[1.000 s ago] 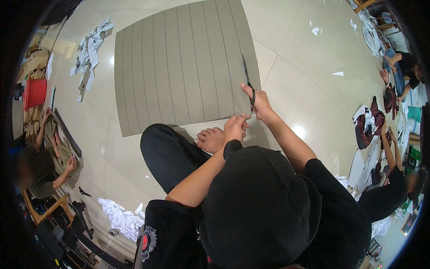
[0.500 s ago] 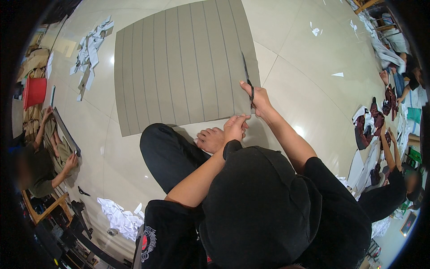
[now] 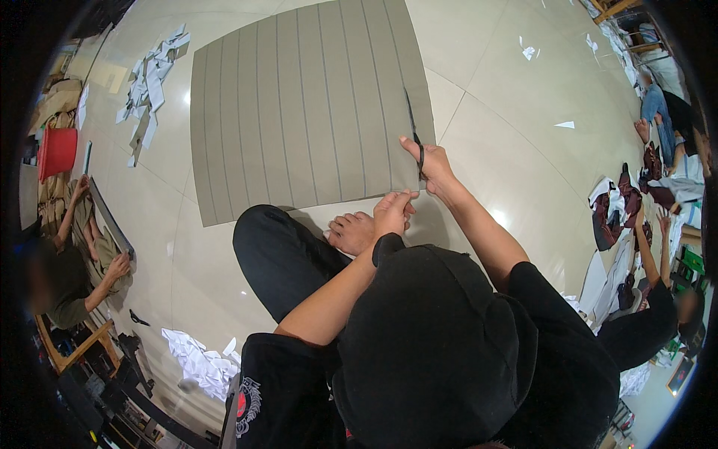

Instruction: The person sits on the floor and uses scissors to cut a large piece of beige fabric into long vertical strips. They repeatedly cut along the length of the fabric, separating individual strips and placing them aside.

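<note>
With twelve straight ahead of the person, a red container (image 3: 57, 153) sits between nine and ten o'clock. Near nine, a seated co-worker (image 3: 63, 288) holds a long dark strip (image 3: 111, 215) with both hands. A small pair of dark scissors (image 3: 138, 318) lies on the floor (image 3: 194, 277) at eight, a heap of white and grey-brown scraps (image 3: 152, 86) at ten, and crumpled white paper (image 3: 196, 363) between seven and eight. The grey-brown sheet (image 3: 288, 112), ruled with dark lines, lies flat from eleven to just past twelve, its near edge beside the person's bare foot (image 3: 350, 232). Close to the centre, the left hand (image 3: 394, 212) pinches that near edge at its right end, fingertips together. At one o'clock, black cutting scissors (image 3: 417, 142) point away along the sheet's right side, their handles gripped by the right hand (image 3: 435, 170), fingers curled and thumb extended forward. A white triangular scrap (image 3: 566, 124) lies at two; maroon and white cloth (image 3: 617, 206) is at three. Another co-worker (image 3: 643, 325) reaches forward between three and four.
</note>
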`<control>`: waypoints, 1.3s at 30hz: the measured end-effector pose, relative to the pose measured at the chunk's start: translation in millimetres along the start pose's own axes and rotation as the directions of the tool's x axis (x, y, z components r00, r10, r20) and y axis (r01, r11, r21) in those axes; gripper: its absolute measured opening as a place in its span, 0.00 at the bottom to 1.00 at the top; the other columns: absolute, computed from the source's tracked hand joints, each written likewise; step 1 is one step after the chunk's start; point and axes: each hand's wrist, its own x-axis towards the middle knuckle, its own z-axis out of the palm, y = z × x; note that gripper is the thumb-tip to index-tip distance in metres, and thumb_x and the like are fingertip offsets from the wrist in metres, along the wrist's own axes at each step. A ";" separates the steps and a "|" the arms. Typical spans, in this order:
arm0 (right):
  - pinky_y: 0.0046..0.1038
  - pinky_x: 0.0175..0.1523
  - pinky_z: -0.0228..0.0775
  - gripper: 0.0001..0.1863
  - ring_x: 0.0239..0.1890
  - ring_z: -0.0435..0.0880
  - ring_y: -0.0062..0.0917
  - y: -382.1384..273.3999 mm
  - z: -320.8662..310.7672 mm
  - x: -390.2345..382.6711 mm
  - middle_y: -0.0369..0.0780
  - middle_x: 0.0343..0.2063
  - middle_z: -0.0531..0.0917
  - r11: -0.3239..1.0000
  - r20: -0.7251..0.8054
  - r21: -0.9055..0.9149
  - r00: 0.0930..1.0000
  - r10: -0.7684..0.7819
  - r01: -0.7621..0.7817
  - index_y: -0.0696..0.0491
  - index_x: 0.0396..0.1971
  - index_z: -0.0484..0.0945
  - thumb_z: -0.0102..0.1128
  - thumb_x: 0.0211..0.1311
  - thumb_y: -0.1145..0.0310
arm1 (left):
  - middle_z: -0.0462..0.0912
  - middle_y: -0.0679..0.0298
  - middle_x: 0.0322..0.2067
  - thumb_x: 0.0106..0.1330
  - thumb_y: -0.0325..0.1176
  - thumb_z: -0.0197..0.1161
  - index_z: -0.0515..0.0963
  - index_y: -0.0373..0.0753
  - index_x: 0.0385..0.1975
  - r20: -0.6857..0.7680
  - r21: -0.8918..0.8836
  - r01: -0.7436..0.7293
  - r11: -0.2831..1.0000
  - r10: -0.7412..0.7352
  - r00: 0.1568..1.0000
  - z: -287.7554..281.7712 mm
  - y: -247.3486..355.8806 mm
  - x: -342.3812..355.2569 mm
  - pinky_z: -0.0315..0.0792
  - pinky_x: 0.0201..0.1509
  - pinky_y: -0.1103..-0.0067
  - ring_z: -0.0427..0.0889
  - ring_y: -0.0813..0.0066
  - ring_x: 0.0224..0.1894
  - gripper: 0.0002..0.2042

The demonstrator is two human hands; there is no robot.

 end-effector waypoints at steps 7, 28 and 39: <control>0.25 0.19 0.47 0.25 0.12 0.62 0.17 3.6 2.2 25.3 0.30 0.13 0.70 0.998 -0.005 0.061 1.000 0.014 -0.013 0.46 0.13 0.71 0.77 0.52 0.47 | 0.74 0.73 0.19 0.71 0.40 0.63 0.85 0.40 0.36 0.006 -0.002 0.009 1.000 -0.009 1.000 1.4 2.5 -2.2 0.55 0.19 0.84 0.63 0.88 0.17 0.11; 0.25 0.20 0.51 0.25 0.15 0.64 0.17 -11.8 4.6 18.3 0.31 0.15 0.71 1.000 -0.017 -0.027 1.000 0.009 -0.010 0.50 0.18 0.74 0.78 0.51 0.48 | 0.74 0.73 0.18 0.71 0.40 0.63 0.85 0.39 0.36 0.014 -0.038 0.008 0.999 -0.008 1.000 -0.2 -1.1 0.5 0.53 0.18 0.85 0.63 0.88 0.16 0.11; 0.27 0.21 0.51 0.25 0.15 0.65 0.19 -24.4 9.1 22.4 0.32 0.15 0.72 0.999 -0.023 -0.024 0.999 0.027 -0.028 0.50 0.17 0.74 0.77 0.51 0.47 | 0.74 0.73 0.18 0.71 0.40 0.63 0.85 0.40 0.36 0.023 -0.049 0.011 0.999 -0.010 1.000 -2.9 -3.6 1.9 0.53 0.18 0.85 0.63 0.88 0.16 0.11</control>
